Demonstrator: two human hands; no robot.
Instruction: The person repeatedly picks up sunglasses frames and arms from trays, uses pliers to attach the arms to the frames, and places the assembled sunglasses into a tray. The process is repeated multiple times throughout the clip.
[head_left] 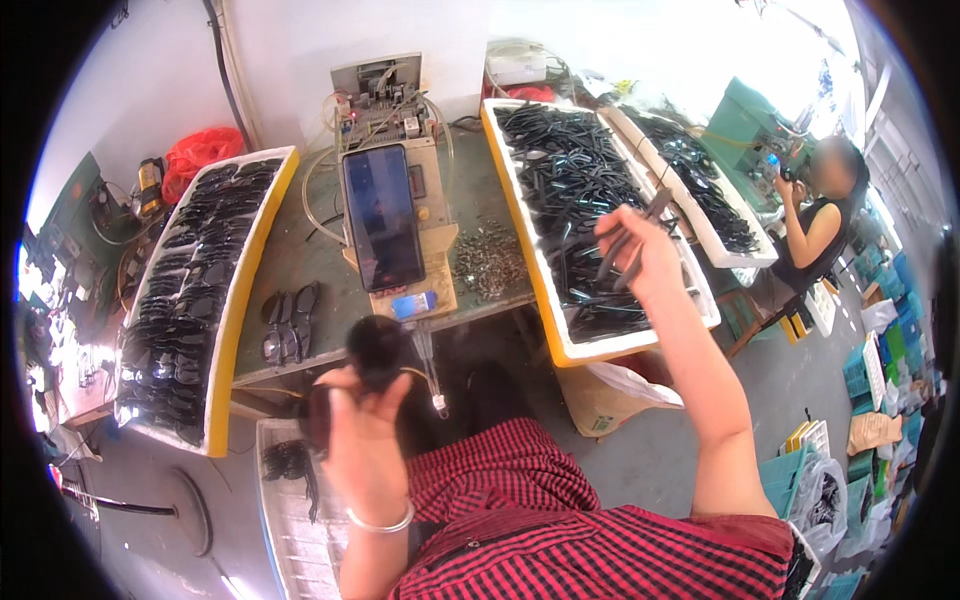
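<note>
My left hand (365, 425) is closed on a dark sunglasses front (375, 350), held near my chest. My right hand (640, 255) pinches thin temple arms (625, 245) above the tray (560, 345). Both look light, rigid and scratch-prone; grip the frame edge, not the lens.

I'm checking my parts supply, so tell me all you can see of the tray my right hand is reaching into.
The tray is long and shallow, white inside with a yellow outer edge, and looks like foam. It lies on the table's right side, heaped with thin dark glasses arms. The right hand hovers over its near end holding a few. A similar tray sits alongside.
</note>
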